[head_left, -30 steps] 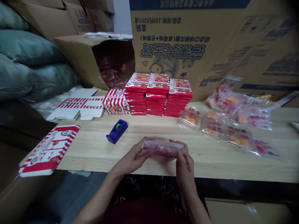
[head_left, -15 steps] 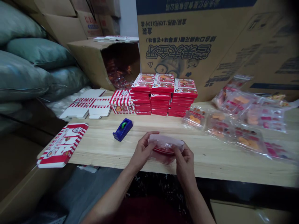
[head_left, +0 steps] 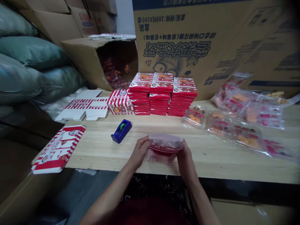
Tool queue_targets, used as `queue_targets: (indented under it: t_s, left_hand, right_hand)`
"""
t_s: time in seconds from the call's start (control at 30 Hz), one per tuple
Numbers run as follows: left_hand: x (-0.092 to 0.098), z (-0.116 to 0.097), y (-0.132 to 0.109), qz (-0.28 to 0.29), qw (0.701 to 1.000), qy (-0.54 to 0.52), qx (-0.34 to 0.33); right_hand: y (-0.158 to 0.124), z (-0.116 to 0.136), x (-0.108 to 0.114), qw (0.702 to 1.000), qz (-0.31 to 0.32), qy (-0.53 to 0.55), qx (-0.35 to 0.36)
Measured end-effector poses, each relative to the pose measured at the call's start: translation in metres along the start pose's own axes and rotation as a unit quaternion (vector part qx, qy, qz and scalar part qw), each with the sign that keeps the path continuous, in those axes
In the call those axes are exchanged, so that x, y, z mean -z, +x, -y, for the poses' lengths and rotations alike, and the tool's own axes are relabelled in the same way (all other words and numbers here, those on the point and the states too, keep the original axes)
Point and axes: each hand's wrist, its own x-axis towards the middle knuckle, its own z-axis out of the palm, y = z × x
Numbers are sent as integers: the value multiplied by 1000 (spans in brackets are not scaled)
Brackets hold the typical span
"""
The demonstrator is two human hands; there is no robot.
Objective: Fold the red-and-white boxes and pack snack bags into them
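A clear plastic pouch with red printing (head_left: 164, 148) is held between my two hands above the front part of the wooden table. My left hand (head_left: 140, 152) grips its left edge, fingers closed on it. On the right edge, my right hand (head_left: 186, 159) is closed too, its fingertips partly hidden by the pouch. The pouch's pale upper part is folded or bunched, and its contents are hard to make out. A blue tape dispenser (head_left: 121, 131) with green tape rests to the left of my left hand.
Stacked red-and-white boxes (head_left: 161, 93) stand behind the pouch. Flat cartons (head_left: 59, 148) lie at the left, partly unfolded ones (head_left: 85, 104) behind them. Filled plastic packs (head_left: 248, 137) cover the right side. An open cardboard box (head_left: 82, 57) and large carton (head_left: 225, 37) stand at the back.
Both hands have shifted their grip outward to the pouch's side edges. The pouch's top has been smoothed wider. The view has shifted slightly.
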Motion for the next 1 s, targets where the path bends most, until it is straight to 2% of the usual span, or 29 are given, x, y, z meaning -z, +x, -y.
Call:
queue_targets:
  t_s: [0.13,0.2,0.27,0.33,0.43,0.5,0.6,0.7,0.8,0.9,1.0]
  left_hand:
    - [-16,-1,-13,-60,998,-23,-7]
    - [-23,0,-29,-72,996,-40,26]
    - [-26,3,-46,-72,992,-64,78]
    - [-24,11,-61,-71,983,-97,138]
    - [-13,27,-72,-78,966,-133,207]
    - [-2,39,-72,-82,959,-141,231]
    - [17,55,-65,-79,958,-130,244]
    - [34,65,-57,-39,965,-118,230]
    - [45,66,-54,41,975,-86,200]
    - [52,63,-54,123,979,5,163]
    - [56,65,-52,140,976,86,144]
  right_hand:
    - [-12,23,8,996,49,50,-61]
    - [-25,34,11,988,81,55,-116]
    - [-36,34,15,976,98,84,-175]
    - [-44,20,19,963,99,120,-221]
    - [-56,-13,28,957,94,117,-247]
    - [-63,-31,35,962,81,94,-244]
    - [-68,-45,40,975,36,67,-211]
    - [-63,-50,38,979,5,72,-193]
    - [-53,-57,34,971,22,92,-218]
    - [-49,-62,36,969,33,86,-228]
    - [-51,-62,44,966,73,87,-231]
